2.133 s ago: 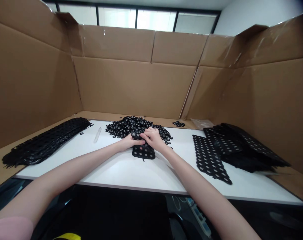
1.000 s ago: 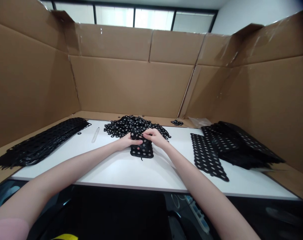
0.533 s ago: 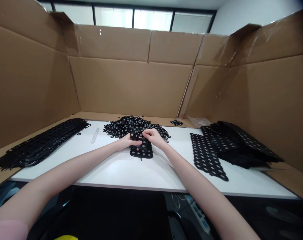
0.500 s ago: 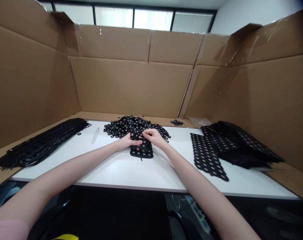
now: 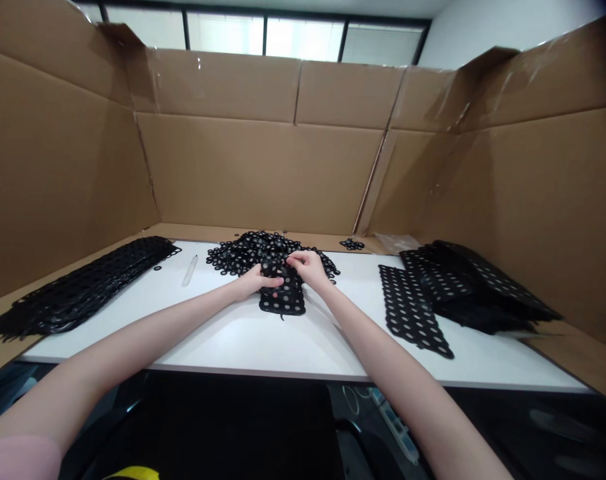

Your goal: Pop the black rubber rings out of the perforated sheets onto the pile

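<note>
Bright windows (image 5: pixel 305 39) behind, soft shadows, edges stretched.

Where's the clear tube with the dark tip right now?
Head view, left side: on the white tabletop, between the long black mesh bundle and the loose black ring pile.

R hand (image 5: pixel 310 268) is slightly farther over the ring pile (image 5: pixel 247 252) vs. a sec ago; more of the dotted mesh (image 5: pixel 283 303) shows in front of the pile (esp. its upper part).
</note>
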`<state>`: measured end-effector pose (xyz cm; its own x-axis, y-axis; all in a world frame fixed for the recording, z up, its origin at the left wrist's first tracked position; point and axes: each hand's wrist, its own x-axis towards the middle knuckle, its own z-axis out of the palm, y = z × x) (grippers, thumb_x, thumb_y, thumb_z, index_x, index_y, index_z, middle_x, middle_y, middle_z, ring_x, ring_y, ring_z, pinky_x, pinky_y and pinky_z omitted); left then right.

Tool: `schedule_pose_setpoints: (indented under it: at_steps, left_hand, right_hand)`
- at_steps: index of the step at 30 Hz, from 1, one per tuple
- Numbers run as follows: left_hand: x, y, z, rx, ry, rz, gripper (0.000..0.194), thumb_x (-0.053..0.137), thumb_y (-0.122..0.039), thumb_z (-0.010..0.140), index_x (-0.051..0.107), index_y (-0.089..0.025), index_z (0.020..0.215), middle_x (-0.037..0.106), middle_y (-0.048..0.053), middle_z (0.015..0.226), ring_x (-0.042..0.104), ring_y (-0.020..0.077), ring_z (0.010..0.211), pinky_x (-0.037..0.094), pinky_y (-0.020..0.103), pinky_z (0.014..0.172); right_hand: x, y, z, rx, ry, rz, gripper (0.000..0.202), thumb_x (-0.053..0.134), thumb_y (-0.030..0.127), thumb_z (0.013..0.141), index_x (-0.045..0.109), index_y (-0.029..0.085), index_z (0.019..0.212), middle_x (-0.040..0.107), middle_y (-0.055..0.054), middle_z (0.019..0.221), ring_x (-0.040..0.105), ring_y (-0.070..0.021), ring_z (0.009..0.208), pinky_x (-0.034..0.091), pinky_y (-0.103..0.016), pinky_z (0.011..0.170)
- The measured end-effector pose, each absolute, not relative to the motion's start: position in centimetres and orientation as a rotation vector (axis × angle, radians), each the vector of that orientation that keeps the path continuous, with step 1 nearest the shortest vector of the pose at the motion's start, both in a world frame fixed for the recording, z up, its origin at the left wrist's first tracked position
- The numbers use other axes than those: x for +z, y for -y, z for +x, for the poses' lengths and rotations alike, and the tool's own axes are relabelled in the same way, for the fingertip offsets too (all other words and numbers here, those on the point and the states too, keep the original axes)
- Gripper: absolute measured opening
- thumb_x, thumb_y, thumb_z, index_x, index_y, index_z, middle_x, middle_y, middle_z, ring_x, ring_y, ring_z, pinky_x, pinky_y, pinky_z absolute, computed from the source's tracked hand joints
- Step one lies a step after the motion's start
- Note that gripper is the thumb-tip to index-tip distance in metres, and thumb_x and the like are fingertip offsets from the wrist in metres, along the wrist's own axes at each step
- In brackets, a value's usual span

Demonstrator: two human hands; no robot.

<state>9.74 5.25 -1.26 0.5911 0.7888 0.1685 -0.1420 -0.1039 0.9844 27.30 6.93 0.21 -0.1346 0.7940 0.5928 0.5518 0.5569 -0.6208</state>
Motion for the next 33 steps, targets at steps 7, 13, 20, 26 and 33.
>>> schedule_pose_setpoints:
  at_steps: [7,13,20,26,33]
  left_hand:
    - [-1.2,-4.8,9.4,0.823,-0.553,1.525,0.031,0.077,-0.028,0.061,0.062,-0.008,0.080,0.062,0.006,0.072,0.057,0.0136,0.058,0.048,0.028,0.056]
    - [-1.0,-4.6,9.4,0.839,-0.596,1.505,0.033,0.076,-0.030,0.062,0.062,-0.008,0.082,0.062,0.006,0.071,0.056,0.0133,0.059,0.048,0.028,0.058]
    - [-1.1,-4.6,9.6,0.878,-0.643,1.449,0.040,0.078,-0.030,0.059,0.062,-0.009,0.089,0.064,0.007,0.077,0.059,0.0148,0.064,0.050,0.029,0.059]
    - [-1.4,-5.1,9.7,0.941,-0.664,1.471,0.043,0.080,-0.028,0.055,0.062,-0.012,0.091,0.066,0.006,0.084,0.060,0.0166,0.071,0.051,0.032,0.064]
    - [-1.4,-5.5,9.5,1.014,-0.671,1.507,0.039,0.078,-0.033,0.059,0.064,-0.011,0.088,0.067,0.005,0.083,0.061,0.0165,0.076,0.045,0.027,0.072]
  right_hand:
    - [0.2,-8.4,31.4,0.182,1.524,-1.219,0.035,0.037,0.033,0.082,0.066,0.015,0.073,0.067,-0.006,0.066,0.060,-0.0175,0.065,0.044,-0.028,0.065]
    - [-1.3,-9.7,33.9,0.145,1.555,-1.308,0.023,0.052,0.021,0.070,0.069,0.017,0.085,0.071,-0.006,0.082,0.062,-0.0194,0.074,0.046,-0.032,0.075]
    - [-0.6,-9.3,33.7,0.114,1.612,-1.295,0.027,0.044,0.017,0.074,0.070,0.018,0.083,0.070,-0.006,0.088,0.061,-0.0191,0.082,0.045,-0.034,0.081]
    - [1.7,-5.6,30.4,0.314,1.865,-0.999,0.028,0.051,0.038,0.081,0.068,0.020,0.093,0.068,-0.004,0.090,0.059,-0.0168,0.083,0.044,-0.029,0.076]
    - [1.5,-4.9,28.1,0.304,2.035,-0.965,0.020,0.061,0.031,0.073,0.068,0.020,0.089,0.060,0.000,0.070,0.052,-0.0135,0.068,0.043,-0.027,0.069]
